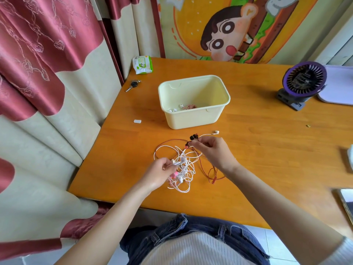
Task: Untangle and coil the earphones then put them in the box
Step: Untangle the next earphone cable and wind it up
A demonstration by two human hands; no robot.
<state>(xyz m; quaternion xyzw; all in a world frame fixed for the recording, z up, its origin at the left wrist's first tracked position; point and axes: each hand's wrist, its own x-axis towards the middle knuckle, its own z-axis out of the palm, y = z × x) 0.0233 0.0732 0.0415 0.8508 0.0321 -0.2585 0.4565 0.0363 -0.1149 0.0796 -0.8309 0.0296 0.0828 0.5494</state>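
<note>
- Step in hand: untangling. The tangle (184,169) of white and pink cords lies on the counter (267,146), near the front of the box (191,119) and apart from it.
- The left hand (162,172) is curled round a bunch of white cords and buds at the tangle's left side.
- The right hand (211,150) pinches the red cord (213,181) close to its black buds (193,137), on the side nearer the box.
- The red cord loops round and through the white mass, and its other end trails to the right on the counter.
- One set (186,107) lies in the box, so I judge the job partly done. The rest are not yet separated.
- Next move, as I judge it: draw the red cord free with the right hand while the left holds the rest. Go gently, since a hard pull may tighten the knots. Coiling comes after.
</note>
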